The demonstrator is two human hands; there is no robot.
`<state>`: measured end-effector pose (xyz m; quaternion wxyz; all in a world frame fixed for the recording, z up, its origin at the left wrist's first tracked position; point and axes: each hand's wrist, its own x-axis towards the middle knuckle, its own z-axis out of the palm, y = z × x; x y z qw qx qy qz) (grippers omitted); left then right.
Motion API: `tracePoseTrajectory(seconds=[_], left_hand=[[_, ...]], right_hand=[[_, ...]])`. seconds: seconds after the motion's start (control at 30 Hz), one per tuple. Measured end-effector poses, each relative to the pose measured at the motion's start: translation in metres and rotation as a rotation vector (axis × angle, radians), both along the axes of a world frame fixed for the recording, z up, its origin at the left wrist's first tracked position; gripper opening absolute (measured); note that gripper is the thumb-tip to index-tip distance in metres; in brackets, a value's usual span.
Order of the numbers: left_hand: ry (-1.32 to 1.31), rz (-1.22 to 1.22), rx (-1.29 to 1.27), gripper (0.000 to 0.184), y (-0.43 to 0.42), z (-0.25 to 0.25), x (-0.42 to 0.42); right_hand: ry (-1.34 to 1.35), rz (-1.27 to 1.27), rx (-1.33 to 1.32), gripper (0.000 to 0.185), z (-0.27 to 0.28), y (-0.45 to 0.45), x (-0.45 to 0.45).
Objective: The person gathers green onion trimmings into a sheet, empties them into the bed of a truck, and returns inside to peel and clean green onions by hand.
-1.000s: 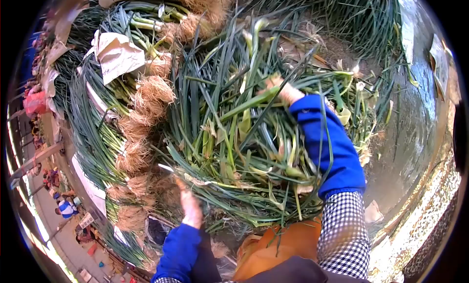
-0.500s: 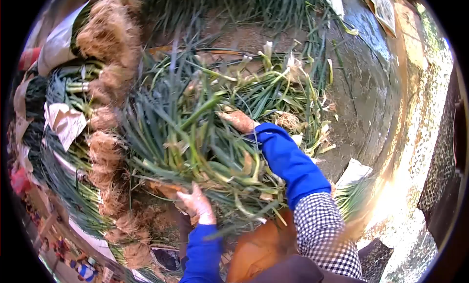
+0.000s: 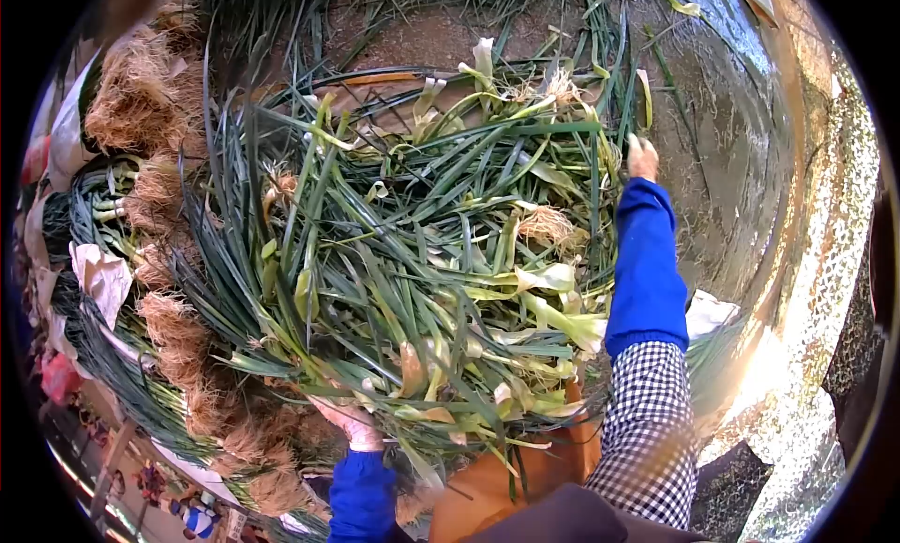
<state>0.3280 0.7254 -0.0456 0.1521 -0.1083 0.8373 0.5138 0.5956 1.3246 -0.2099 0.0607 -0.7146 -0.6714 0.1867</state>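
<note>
A wide, tangled heap of green onion leaves [image 3: 412, 252], dark green with yellowed and pale ones mixed in, spreads in front of me. At the heap's near left edge, my left hand [image 3: 349, 423] touches the leaves from below; its fingers are partly covered by them, so their grip is hidden. My right hand [image 3: 642, 159] is at the far right edge of the heap, beside long upright leaves, with its fingertips slightly apart and nothing visible in them. A clump of pale roots [image 3: 546, 226] lies on the heap. Both forearms wear blue sleeve covers.
Bundled green onions with brown root ends [image 3: 178, 327] are stacked along the left. More green leaves [image 3: 403, 0] lie at the back. Wet grey ground [image 3: 717, 187] runs along the right. An orange surface [image 3: 497, 482] is below the heap, close to my body.
My right hand has moved from the middle of the heap out to its far right edge. My left hand has shifted slightly left and down, its fingers now partly under leaves. The view has shifted too.
</note>
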Motion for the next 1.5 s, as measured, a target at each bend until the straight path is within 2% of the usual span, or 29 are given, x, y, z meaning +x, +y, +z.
tracePoseTrajectory(seconds=[0.1,0.17,0.2,0.23,0.3,0.37,0.43,0.47,0.53,0.57,0.63,0.7,0.8,0.87,0.9,0.93,0.97,1.03,1.07,1.1,1.17,1.2,1.23,1.27,1.3,1.37,1.43,1.47,1.5], left_hand=[[-0.005,-0.042,-0.014,0.064,0.003,0.004,0.0],[0.105,-0.192,-0.106,0.063,0.031,0.023,-0.002],[0.035,-0.066,0.039,0.058,0.04,0.028,-0.001],[-0.027,0.06,0.179,0.051,0.034,0.021,-0.001],[-0.074,0.198,0.316,0.044,0.028,0.013,-0.003],[0.013,0.013,-0.068,0.039,0.021,0.011,-0.003],[0.04,0.006,-0.039,0.042,0.018,-0.003,-0.001],[0.057,-0.012,-0.023,0.045,0.01,-0.005,0.001],[0.088,-0.023,0.007,0.054,0.005,-0.004,0.001],[0.112,-0.105,-0.097,0.052,-0.005,-0.012,0.002],[0.128,-0.168,-0.217,0.046,-0.027,-0.033,0.002],[0.103,-0.137,-0.248,0.041,-0.048,-0.055,-0.002],[-0.229,0.395,0.371,0.045,-0.087,-0.106,-0.014],[-0.109,0.414,0.115,0.041,-0.049,-0.09,-0.014],[-0.013,0.385,-0.114,0.039,-0.027,-0.075,-0.016],[-0.192,0.346,-0.114,0.03,-0.008,-0.049,-0.016],[-0.07,-0.134,-0.466,0.033,-0.016,-0.041,-0.022],[-0.18,-0.288,-0.37,0.03,0.004,0.019,-0.044],[-0.289,-0.258,-0.063,0.036,-0.016,0.012,-0.051],[-0.499,-0.228,0.12,0.037,-0.01,0.064,-0.057],[-0.613,-0.211,0.181,0.037,-0.034,0.123,-0.047],[-0.511,-0.366,0.132,0.036,-0.087,0.11,-0.031],[-0.723,-0.113,0.333,0.034,-0.083,0.142,-0.026],[-0.896,0.197,0.499,0.032,-0.08,0.174,-0.021],[-0.91,0.038,0.517,0.032,-0.12,0.144,-0.01],[-0.785,0.126,0.479,0.032,-0.097,0.183,0.014],[-0.903,0.371,0.464,0.033,-0.07,0.212,0.031],[-1.003,0.379,0.548,0.029,-0.051,0.255,0.035],[-0.984,0.344,0.732,0.026,-0.064,0.238,0.048]], right_hand=[[0.053,0.13,0.096,0.038,0.006,-0.007,-0.045],[0.295,-0.047,0.048,0.039,0.033,-0.021,-0.063],[0.392,-0.027,-0.006,0.033,0.066,-0.033,-0.083],[0.822,-0.101,-0.368,0.028,0.074,-0.047,-0.092],[0.455,0.806,-0.49,0.029,0.092,-0.068,-0.098],[0.668,0.221,-0.84,0.041,0.099,-0.054,-0.103],[0.732,-0.264,-0.441,0.047,0.062,-0.024,-0.089],[0.156,0.098,0.084,0.05,0.023,-0.003,-0.063],[-0.226,-0.051,0.289,0.082,0.022,-0.007,-0.075],[-0.195,0.033,0.266,0.08,-0.032,0.005,-0.059],[-0.015,0.137,0.135,0.073,0.006,-0.01,-0.081],[-0.072,0.088,-0.08,0.047,0.024,-0.023,-0.092],[0.118,-0.01,-0.169,0.034,0.051,-0.045,-0.096],[0.176,0.208,-0.162,0.045,0.072,-0.07,-0.09],[0.15,0.194,-0.125,0.047,0.131,-0.109,-0.121],[0.236,0.244,-0.151,0.05,0.127,-0.132,-0.116],[0.322,0.288,-0.169,0.054,0.125,-0.151,-0.107],[0.012,0.172,-0.22,0.05,0.173,-0.214,-0.119],[-0.003,0.204,-0.226,0.051,0.189,-0.243,-0.119],[-0.017,0.246,-0.228,0.052,0.198,-0.267,-0.116],[-0.09,0.422,-0.21,0.048,0.205,-0.309,-0.108],[-0.125,0.434,-0.231,0.046,0.216,-0.328,-0.107],[-0.146,0.309,-0.306,0.042,0.235,-0.337,-0.116],[0.107,0.245,-0.253,0.037,0.274,-0.338,-0.125],[0.358,0.179,-0.222,0.033,0.319,-0.346,-0.133],[-0.045,0.697,-0.164,0.027,0.279,-0.332,-0.103],[0.07,0.762,0.087,0.024,0.311,-0.327,-0.088],[0.307,0.503,0.032,0.023,0.322,-0.321,-0.095],[0.534,0.232,-0.053,0.023,0.331,-0.315,-0.1]])
